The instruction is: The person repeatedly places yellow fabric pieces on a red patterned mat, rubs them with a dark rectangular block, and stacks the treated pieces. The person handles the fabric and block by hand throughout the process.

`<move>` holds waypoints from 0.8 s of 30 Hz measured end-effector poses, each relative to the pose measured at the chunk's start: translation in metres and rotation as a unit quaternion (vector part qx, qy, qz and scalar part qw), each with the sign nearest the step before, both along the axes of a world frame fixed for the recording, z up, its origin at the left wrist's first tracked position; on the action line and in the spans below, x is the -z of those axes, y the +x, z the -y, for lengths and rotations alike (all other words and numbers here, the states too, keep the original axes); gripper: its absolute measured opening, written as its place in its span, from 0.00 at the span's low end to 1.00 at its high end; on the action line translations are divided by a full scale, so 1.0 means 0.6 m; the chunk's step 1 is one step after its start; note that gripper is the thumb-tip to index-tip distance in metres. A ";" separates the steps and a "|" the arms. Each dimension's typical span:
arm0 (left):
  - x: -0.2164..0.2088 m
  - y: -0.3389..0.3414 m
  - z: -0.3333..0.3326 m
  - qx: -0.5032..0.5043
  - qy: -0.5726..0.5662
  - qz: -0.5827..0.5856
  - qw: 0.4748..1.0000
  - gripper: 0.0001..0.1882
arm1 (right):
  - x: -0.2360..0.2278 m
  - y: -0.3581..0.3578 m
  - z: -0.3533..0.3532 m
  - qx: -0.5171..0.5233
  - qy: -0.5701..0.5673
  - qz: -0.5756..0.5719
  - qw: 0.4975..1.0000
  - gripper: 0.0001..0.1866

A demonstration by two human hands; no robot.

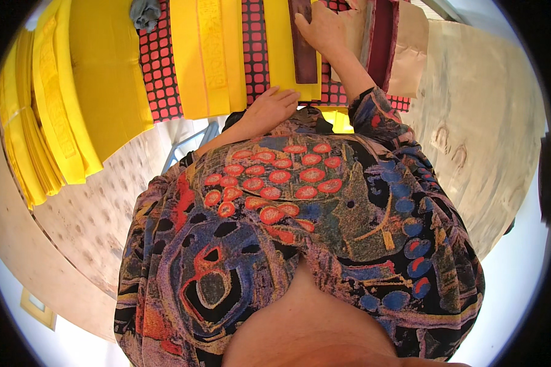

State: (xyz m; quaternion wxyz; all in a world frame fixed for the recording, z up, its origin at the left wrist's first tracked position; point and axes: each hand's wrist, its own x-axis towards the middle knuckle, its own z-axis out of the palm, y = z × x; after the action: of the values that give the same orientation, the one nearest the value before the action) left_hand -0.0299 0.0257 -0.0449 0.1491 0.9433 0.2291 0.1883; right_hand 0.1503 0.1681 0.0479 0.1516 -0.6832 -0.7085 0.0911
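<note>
My left hand (pixel 269 110) lies flat with fingers stretched out, on the near edge of a yellow sheet (pixel 280 61). Over that sheet runs a long dark maroon strip (pixel 306 66). My right hand (pixel 323 29) rests by the strip's right side near the top of the view, its thumb reaching onto the strip and the fingers apart. To the left sits a folded yellow cloth piece (pixel 193 73) with a raised patterned band. Beneath them all spreads a red and black checked cloth (pixel 256 55).
Yellow folded pieces (pixel 58 104) are stacked at the far left, beside a broad plain yellow sheet (pixel 107 73). A grey crumpled rag (pixel 145 13) lies at the top. Right of my hand are brown paper (pixel 410 52) and another maroon strip (pixel 382 49), on a worn wooden table (pixel 483 110).
</note>
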 end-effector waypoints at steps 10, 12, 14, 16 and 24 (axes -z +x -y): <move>0.002 0.002 -0.008 0.009 -0.007 0.034 0.999 0.16 | 0.004 -0.009 0.009 0.010 0.020 -0.013 1.000 0.19; 0.000 0.002 -0.010 0.013 -0.007 0.051 0.999 0.15 | 0.006 -0.011 0.014 0.011 0.037 -0.022 0.999 0.19; -0.005 0.003 -0.010 0.014 -0.018 0.059 0.998 0.15 | 0.011 -0.014 0.019 0.020 0.061 -0.031 0.997 0.18; -0.011 0.002 -0.008 0.014 -0.035 0.067 0.997 0.14 | 0.018 -0.012 0.019 0.020 0.061 -0.050 0.997 0.18; -0.020 0.004 -0.018 0.012 -0.073 0.051 0.996 0.15 | 0.027 -0.002 0.010 0.007 0.074 -0.046 0.996 0.18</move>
State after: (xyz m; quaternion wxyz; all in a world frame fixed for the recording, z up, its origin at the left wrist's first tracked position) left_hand -0.0276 0.0363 -0.0330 0.2316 0.9217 0.2231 0.2170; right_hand 0.1493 0.1622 0.0316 0.2345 -0.6706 -0.7004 0.0688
